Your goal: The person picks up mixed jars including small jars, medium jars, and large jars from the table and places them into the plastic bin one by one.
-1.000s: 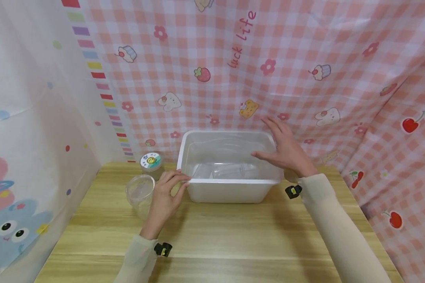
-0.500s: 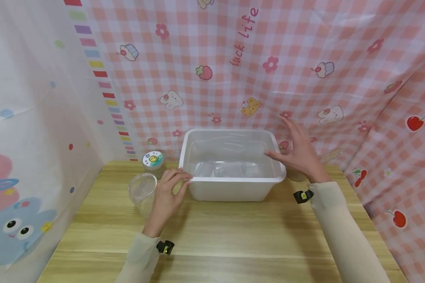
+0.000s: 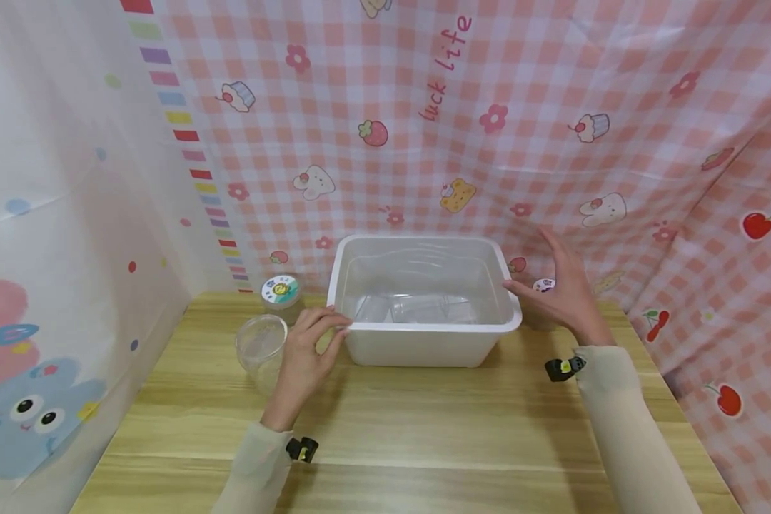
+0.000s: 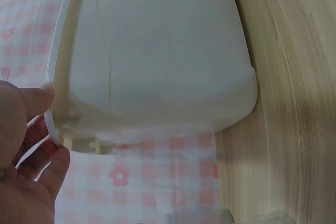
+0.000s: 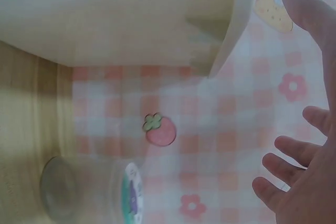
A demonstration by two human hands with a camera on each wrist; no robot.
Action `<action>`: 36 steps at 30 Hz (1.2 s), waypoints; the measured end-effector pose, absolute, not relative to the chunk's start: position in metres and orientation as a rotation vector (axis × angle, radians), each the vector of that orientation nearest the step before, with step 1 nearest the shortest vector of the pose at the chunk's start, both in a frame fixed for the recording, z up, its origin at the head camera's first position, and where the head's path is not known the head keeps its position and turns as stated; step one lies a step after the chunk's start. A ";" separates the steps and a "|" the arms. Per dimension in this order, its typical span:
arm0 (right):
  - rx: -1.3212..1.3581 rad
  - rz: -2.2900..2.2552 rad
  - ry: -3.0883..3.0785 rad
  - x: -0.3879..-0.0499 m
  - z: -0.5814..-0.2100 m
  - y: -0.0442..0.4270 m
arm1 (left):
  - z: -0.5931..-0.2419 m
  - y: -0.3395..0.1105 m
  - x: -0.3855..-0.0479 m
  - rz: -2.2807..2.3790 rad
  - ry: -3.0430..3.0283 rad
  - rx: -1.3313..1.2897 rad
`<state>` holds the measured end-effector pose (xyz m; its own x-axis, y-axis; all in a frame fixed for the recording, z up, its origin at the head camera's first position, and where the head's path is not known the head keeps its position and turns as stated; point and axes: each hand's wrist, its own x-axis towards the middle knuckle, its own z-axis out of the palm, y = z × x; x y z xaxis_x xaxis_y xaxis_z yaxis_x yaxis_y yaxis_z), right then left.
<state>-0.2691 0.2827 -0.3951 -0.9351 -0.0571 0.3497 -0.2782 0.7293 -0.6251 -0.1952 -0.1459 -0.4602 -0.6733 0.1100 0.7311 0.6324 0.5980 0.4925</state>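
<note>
A white plastic tub (image 3: 424,348) stands on the table against the back cloth, with clear plastic items (image 3: 417,308) lying inside; their exact kind is hard to tell. My left hand (image 3: 305,357) holds the tub's front left corner, and in the left wrist view its fingers and thumb (image 4: 58,169) pinch the rim. To the right of the tub, my right hand (image 3: 567,296) hovers with fingers spread, holding nothing. Behind and below it is a clear jar with a printed lid (image 5: 134,192), mostly hidden by the hand in the head view.
Left of the tub stands a clear jar without a lid (image 3: 261,346), close beside my left hand. A second jar with a printed lid (image 3: 280,291) is just behind it. Wood-grain table (image 3: 417,428) extends in front; checked cloth (image 3: 424,164) hangs behind.
My right hand has moved right and slightly down, from over the tub's right side to beside it, uncovering part of the right jar's lid. The left hand stays at the rim.
</note>
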 end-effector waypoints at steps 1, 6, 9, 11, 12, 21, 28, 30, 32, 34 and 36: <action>0.253 1.032 -2.623 -0.269 -0.397 0.285 | -0.460 -0.146 -0.195 -1.015 -2.159 -0.584; 0.160 1.087 -2.653 -0.269 -0.407 0.298 | -0.460 -0.146 -0.196 -0.995 -2.157 -0.590; 0.100 1.129 -2.664 -0.269 -0.413 0.305 | -0.460 -0.146 -0.196 -0.990 -2.157 -0.589; 0.076 1.163 -2.661 -0.269 -0.417 0.309 | -0.460 -0.146 -0.196 -0.992 -2.158 -0.587; 0.073 1.172 -2.655 -0.270 -0.419 0.312 | -0.461 -0.146 -0.196 -0.992 -2.158 -0.586; 0.021 1.126 -2.713 -0.275 -0.435 0.327 | -0.460 -0.147 -0.195 -0.991 -2.174 -0.584; -0.031 1.165 -2.758 -0.280 -0.453 0.337 | -0.460 -0.147 -0.195 -0.984 -2.170 -0.584; -0.062 1.181 -2.782 -0.281 -0.459 0.340 | -0.461 -0.147 -0.196 -0.982 -2.169 -0.586; -0.081 1.202 -2.787 -0.282 -0.466 0.343 | -0.461 -0.147 -0.196 -0.983 -2.169 -0.586; -0.094 1.225 -2.789 -0.283 -0.472 0.345 | -0.461 -0.147 -0.196 -0.986 -2.172 -0.587; -0.109 1.254 -2.785 -0.284 -0.479 0.347 | -0.461 -0.147 -0.196 -0.988 -2.173 -0.587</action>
